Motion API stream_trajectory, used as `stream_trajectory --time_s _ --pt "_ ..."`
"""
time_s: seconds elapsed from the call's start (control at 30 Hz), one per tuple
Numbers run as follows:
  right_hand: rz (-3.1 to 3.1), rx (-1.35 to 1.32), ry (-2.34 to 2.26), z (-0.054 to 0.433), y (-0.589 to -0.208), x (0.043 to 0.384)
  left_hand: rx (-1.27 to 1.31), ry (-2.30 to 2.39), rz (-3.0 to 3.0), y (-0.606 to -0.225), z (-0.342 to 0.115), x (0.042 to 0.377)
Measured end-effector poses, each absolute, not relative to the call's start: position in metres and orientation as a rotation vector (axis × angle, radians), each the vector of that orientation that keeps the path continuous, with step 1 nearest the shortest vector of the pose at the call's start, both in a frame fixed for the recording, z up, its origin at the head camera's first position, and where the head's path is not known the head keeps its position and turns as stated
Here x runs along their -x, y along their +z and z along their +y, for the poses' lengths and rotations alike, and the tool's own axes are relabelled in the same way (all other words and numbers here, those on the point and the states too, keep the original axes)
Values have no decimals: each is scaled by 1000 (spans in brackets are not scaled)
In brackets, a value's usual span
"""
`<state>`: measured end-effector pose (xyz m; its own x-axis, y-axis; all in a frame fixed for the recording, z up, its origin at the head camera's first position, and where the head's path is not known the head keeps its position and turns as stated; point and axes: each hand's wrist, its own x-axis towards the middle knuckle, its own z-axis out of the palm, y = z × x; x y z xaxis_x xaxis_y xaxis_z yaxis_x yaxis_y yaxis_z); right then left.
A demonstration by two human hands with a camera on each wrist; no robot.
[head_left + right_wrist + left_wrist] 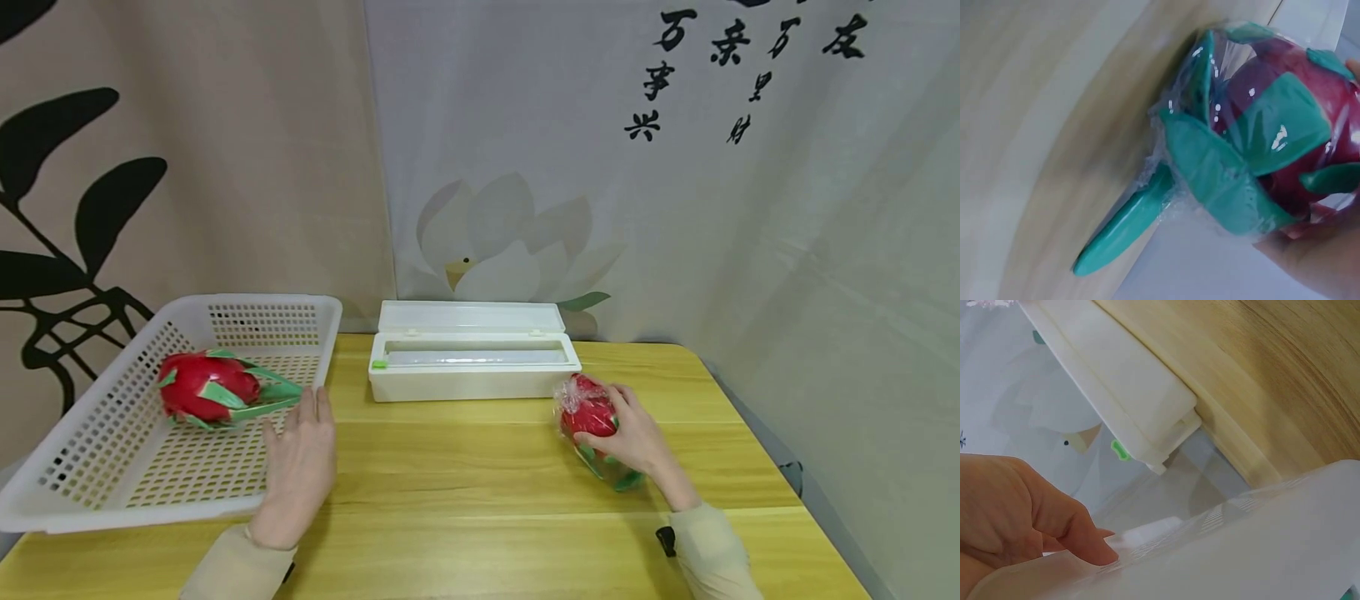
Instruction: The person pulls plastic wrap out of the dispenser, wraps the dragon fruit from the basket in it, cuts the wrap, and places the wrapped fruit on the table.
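Head view: I find the right hand clamped on a film-wrapped dragon fruit, by the near right corner of the white box on the wooden table; the left hand, fingers extended and thumb apart, lies at the right rim of the white basket, near the unwrapped dragon fruit inside; left wrist view: I note the thumb tip at the basket's rim; right wrist view: clear film covers green leaves; table contact I cannot tell.
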<state>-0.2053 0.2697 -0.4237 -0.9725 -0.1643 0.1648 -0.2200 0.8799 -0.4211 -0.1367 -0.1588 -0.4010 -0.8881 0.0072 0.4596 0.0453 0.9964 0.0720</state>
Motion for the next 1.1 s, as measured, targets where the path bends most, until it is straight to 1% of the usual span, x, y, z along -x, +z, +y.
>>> stream_trajectory --time_s 0.63,1.1 --pt "-2934 40 670 334 -420 208 75 -112 -2703 -398 -170 128" --pt "-2921 297 677 355 -417 205 74 -88 -2657 -400 -171 129"
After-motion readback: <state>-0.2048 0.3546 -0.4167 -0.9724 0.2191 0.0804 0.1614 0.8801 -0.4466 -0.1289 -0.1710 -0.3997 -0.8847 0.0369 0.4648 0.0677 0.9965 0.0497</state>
